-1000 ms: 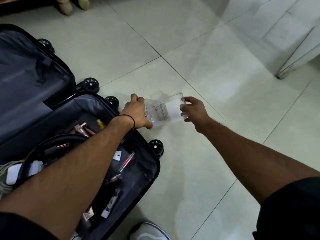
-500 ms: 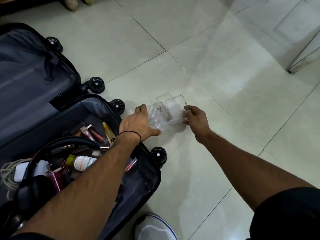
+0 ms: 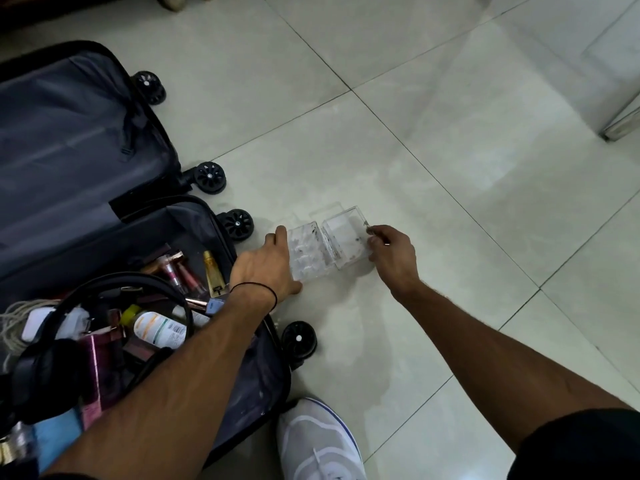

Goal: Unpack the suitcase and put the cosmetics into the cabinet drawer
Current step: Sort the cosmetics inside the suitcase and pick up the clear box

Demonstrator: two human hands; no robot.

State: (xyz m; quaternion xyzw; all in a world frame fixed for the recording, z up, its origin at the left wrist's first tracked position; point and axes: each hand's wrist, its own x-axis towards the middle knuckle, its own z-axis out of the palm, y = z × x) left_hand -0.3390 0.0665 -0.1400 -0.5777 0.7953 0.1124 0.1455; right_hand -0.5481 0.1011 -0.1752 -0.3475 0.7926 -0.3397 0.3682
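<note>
Pale glossy floor tiles (image 3: 450, 168) stretch beside an open dark-grey, fabric-lined suitcase (image 3: 86, 133). Fingers of the left hand (image 3: 266, 268) curl round the left end of a clear plastic compartment box (image 3: 325, 247), with the thumb at its near edge. The right hand (image 3: 393, 258) pinches the box's right corner between fingertips and thumb. The box sits on or barely above the tiles, just beside a black suitcase wheel (image 3: 237, 223); what it holds is too faint to tell. Inside the case, pink-and-gold lip tubes (image 3: 180, 271), a yellow squeeze tube (image 3: 213, 271) and a white labelled bottle (image 3: 159, 329) lie heaped with black headphones (image 3: 41, 372). By my reading the unpacking is at its start: every visible cosmetic lies in the case, and no cabinet drawer is in view.
</note>
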